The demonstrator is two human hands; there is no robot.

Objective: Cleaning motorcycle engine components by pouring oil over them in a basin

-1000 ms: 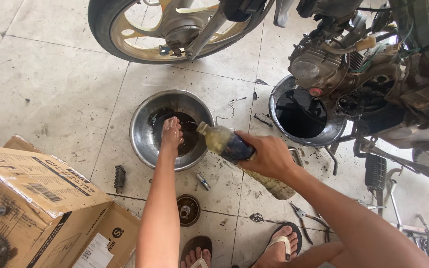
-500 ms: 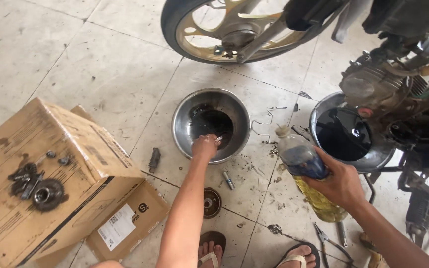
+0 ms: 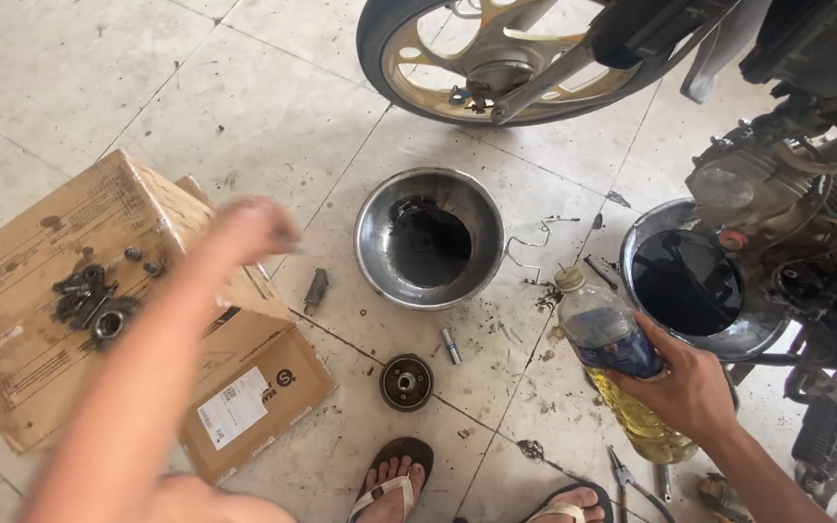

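Head view: right hand (image 3: 695, 387) at lower right, fingers wrapped around a plastic bottle (image 3: 617, 363) of yellowish liquid with a blue label band, tilted, capped neck pointing up-left toward the steel bowl (image 3: 377, 257) at frame centre; bowl holds dark oily residue. Left hand (image 3: 249, 228) blurred at left-centre, above the edge of the cardboard box (image 3: 26, 334); nothing seen in it, grip can't be made out through blur. Greasy bearings and small metal parts (image 3: 89, 300) lie on the box top. Round gear-like part (image 3: 406, 382) on tile floor (image 3: 244, 107) below the bowl, small metal pin (image 3: 450, 345) just beside it. Second pan of black oil (image 3: 687, 281) at right under the motorcycle engine (image 3: 777, 194). Motorcycle wheel (image 3: 496, 58) across top. Sandalled feet (image 3: 394, 479) at bottom centre.
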